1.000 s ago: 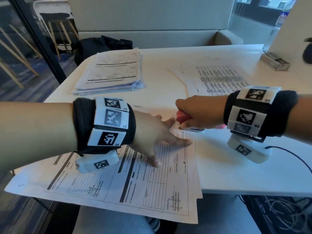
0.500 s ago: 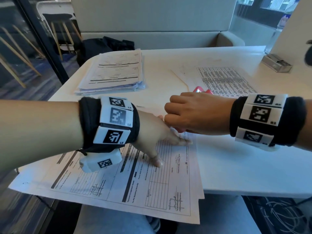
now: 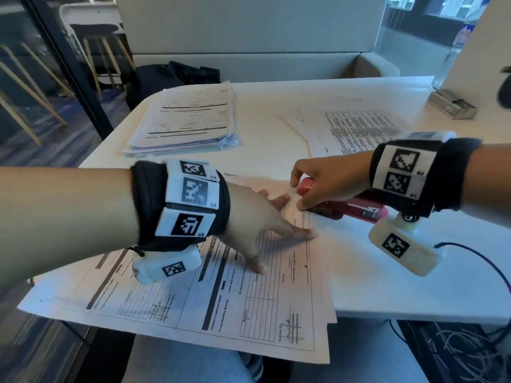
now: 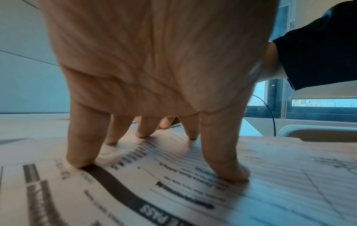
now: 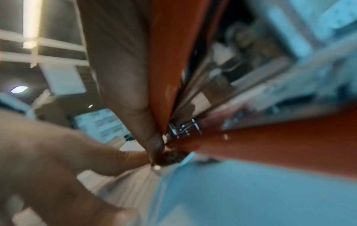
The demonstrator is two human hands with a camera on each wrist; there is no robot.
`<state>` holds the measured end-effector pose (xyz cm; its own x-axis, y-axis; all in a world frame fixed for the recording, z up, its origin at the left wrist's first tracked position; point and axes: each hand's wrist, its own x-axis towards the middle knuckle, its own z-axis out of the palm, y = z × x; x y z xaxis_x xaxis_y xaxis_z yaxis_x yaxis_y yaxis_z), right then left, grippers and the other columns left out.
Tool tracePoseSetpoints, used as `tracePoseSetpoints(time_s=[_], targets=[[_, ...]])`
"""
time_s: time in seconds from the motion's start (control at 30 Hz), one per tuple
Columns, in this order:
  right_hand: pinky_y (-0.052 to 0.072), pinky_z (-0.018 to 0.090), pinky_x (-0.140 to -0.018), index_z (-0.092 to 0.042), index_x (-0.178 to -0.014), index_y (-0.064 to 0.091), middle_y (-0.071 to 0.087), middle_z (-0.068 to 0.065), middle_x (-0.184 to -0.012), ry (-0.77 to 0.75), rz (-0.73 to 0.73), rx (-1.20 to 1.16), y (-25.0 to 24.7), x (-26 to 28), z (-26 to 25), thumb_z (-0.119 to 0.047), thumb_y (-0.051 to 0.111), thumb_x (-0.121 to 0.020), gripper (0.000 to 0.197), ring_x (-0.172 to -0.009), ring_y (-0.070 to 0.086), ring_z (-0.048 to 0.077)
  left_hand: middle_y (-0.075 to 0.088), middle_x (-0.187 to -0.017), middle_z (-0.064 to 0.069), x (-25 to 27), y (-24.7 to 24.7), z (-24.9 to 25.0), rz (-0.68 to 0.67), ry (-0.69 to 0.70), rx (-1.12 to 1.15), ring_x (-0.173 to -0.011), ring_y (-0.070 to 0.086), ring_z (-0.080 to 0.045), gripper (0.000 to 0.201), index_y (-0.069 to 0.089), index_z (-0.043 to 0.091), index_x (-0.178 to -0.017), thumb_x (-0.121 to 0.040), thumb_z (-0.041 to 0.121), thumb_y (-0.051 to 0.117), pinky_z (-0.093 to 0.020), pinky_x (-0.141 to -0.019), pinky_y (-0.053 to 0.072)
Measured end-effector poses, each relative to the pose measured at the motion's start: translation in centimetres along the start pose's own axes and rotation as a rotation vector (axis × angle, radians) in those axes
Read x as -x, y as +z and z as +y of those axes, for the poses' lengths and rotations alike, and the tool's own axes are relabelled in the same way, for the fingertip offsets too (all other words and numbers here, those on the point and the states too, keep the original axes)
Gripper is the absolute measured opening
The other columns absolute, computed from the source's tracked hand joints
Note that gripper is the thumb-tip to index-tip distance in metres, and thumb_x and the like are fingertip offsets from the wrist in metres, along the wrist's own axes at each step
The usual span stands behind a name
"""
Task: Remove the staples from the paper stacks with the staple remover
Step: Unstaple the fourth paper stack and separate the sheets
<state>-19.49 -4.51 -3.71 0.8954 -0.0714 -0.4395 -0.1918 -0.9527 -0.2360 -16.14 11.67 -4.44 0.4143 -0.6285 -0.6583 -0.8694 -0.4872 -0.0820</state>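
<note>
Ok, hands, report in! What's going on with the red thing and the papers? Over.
Left hand flat, pressing the paper stack down. Right hand grips the red staple remover at the stack's top corner. Nothing in the way.

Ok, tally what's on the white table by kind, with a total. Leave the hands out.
Paper stacks or spreads: 3 – the form stack under the left hand, the thick pile at the far left, the loose printed sheets at the far right
Red stapler-like tool: 1
Small metallic box: 1
Total: 5
</note>
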Motion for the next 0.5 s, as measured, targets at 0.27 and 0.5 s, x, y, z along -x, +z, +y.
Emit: tracePoseSetpoints(time_s=[0.27,0.5], targets=[[0.052,0.029,-0.059,-0.027,-0.115,0.054,0.066,0.0,-0.081,0.028,-0.06,-0.224,-0.8,-0.6,1.2,-0.037,0.073,-0.083,0.039,-0.057,0.064,0.017,-0.027,-0.155,0.007,0.2,0.0,-0.4,0.026,0.127,-0.086,-0.147,-0.012,-0.026,0.09,-0.008,0.068,-0.134,-0.082,0.052,0.064,-0.051,-0.115,0.011],[0.049,0.024,-0.058,-0.028,-0.113,0.052,0.065,-0.007,-0.08,-0.036,-0.033,-0.122,-0.9,-0.2,0.7,-0.041,0.069,-0.085,0.036,-0.058,0.064,0.011,-0.028,-0.155,0.007,0.5,0.0,-0.3,0.022,0.125,-0.098,-0.147,-0.012,-0.027,0.09,-0.009,0.07,-0.133,-0.082,0.052,0.064,-0.051,-0.115,0.012]])
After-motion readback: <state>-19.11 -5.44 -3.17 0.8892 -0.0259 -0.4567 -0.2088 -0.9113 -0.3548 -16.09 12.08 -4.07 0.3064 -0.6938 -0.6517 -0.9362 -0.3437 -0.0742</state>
